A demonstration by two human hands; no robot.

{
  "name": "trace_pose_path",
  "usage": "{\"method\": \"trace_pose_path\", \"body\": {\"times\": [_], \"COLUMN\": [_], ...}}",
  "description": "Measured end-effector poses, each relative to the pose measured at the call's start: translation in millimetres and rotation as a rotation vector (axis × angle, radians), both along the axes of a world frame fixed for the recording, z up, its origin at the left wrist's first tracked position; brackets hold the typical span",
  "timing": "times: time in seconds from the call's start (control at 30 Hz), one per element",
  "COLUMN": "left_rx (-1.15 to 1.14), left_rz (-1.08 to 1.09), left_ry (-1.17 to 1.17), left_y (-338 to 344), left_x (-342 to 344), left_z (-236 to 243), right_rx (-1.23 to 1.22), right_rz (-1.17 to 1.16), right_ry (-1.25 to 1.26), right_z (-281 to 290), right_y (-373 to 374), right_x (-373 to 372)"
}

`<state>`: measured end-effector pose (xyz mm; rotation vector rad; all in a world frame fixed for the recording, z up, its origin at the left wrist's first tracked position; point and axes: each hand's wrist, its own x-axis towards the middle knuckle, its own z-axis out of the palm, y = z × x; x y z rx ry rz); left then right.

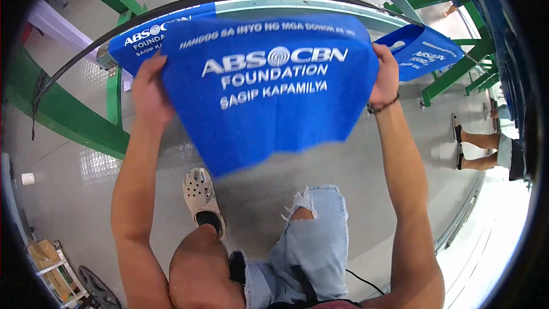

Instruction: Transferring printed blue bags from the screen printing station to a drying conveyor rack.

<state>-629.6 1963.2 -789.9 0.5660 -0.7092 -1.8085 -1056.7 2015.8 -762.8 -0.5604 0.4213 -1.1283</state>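
A blue fabric bag with white print is stretched out in front of me, off the floor and slightly blurred. My left hand is closed on its left edge near the top. At the opposite edge, my right hand grips the same bag, with a dark bracelet on the wrist. Behind my left hand, a similar blue bag hangs over the pale green rail. Beyond my right hand is another blue bag with a handle slot. The held bag partly covers the rail.
Green steel legs and beams stand at left and right. A black cable arcs over the rail. A person's legs show at far right. On the left floor are a white roll and a cardboard box beside a dark wheel.
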Motion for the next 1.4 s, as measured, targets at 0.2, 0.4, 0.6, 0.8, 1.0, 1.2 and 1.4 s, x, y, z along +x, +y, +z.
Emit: {"method": "trace_pose_path", "body": {"times": [0.2,0.4,0.6,0.8,1.0,1.2,1.4], "left_rx": [-0.236,-0.225,0.058,0.001,-0.131,-0.280,-0.286], "left_rz": [-0.069,0.309,0.010,0.143,0.190,0.371,0.236], "left_ry": [0.143,-0.195,-0.157,-0.812,-0.924,-1.097,-1.365], "left_y": [-114.4,-154.0,-134.7,-117.8,-144.6,-213.3,-242.7], "left_x": [-17.2,-46.0,-80.8,-97.8,-122.2,-93.0,-86.4], "left_z": [26.7,-9.3,-58.4,-53.6,-51.0,-25.1,-39.4], "right_rx": [-0.190,-0.102,0.324,-0.058,-0.350,0.036,-0.052], "right_rz": [-0.348,-0.480,-0.654,-0.538,-0.840,-1.046,-0.835], "right_ry": [0.022,0.309,0.758,2.007,2.343,1.331,1.782], "right_z": [-3.2,-32.9,-97.5,-106.2,-70.0,-59.4,-75.0], "right_y": [-93.0,-137.7,-160.9,-184.4,-210.0,-249.5,-264.6], "right_x": [-34.7,-21.9,-51.6,-92.9,-142.8,-70.3,-78.4]}}
